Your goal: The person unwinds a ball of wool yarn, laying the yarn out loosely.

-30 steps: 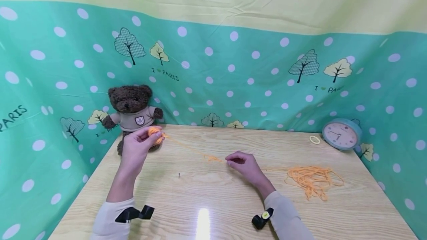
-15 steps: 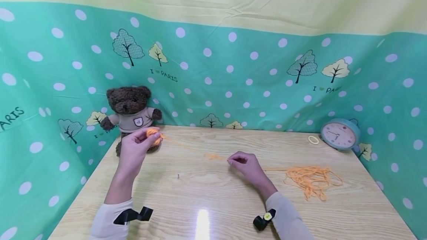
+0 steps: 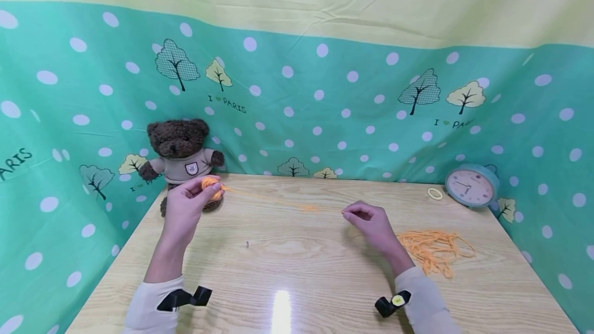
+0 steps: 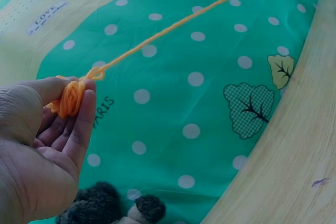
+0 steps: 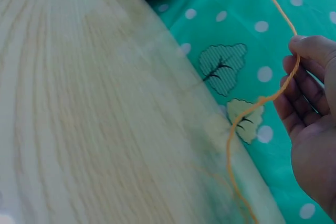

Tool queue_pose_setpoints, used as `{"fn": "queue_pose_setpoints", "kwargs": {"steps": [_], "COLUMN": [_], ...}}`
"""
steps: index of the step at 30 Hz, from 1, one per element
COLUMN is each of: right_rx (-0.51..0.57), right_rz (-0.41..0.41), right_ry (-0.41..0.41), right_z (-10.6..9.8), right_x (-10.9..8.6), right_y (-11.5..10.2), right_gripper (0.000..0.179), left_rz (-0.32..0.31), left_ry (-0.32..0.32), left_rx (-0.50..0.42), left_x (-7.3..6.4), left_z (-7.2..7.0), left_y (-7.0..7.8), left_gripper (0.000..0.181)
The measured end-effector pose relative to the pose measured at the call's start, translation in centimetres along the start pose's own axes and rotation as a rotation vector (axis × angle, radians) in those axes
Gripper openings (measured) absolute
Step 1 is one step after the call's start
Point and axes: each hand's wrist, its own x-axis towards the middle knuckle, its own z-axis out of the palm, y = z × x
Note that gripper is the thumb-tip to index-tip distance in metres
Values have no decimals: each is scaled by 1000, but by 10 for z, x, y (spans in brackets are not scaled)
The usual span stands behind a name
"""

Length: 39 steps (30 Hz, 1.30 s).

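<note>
My left hand (image 3: 184,210) holds a small wound bundle of orange yarn (image 4: 72,98) between thumb and fingers, in front of the teddy bear. From it a strand of yarn (image 4: 173,27) runs taut to the right, with a small tangled clump (image 3: 310,208) partway along. My right hand (image 3: 371,223) pinches that strand between thumb and forefinger, just past the clump. Below the pinch, the yarn (image 5: 229,145) hangs in a loose curve in the right wrist view. A loose heap of orange yarn (image 3: 433,251) lies on the table behind the right wrist, which covers part of it.
A brown teddy bear (image 3: 178,140) in a grey shirt sits at the back left of the wooden table (image 3: 287,256). At the back right stand a round blue alarm clock (image 3: 471,185) and a pale ring (image 3: 434,194). A polka-dot curtain (image 3: 287,92) borders the table.
My right hand has moved right and slightly up, and the tangled clump has shifted right with the strand. The left hand stays nearly in place with the bundle.
</note>
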Motion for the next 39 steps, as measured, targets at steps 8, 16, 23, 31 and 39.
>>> {"fn": "queue_pose_setpoints", "kwargs": {"steps": [8, 16, 23, 31, 39], "right_rx": [-36, -77, -101, -196, -285], "right_rz": [-36, -39, -35, -7, 11], "right_ry": [52, 98, 126, 156, 200], "right_z": [-26, -52, -75, -98, -118], "right_x": [-6, -14, -21, -31, -40], "right_y": [-6, -9, -11, -13, -18], "right_gripper": [20, 22, 27, 25, 27], "left_rz": [-9, -16, -24, -18, -22], "left_ry": [18, 28, 35, 31, 34], "left_rx": [29, 37, 42, 34, 43], "left_x": [0, 0, 0, 0, -1], "left_z": [-1, -2, -2, -2, -3], "left_y": [1, 1, 2, 2, 2], "left_gripper": [35, 35, 35, 38, 40]}}
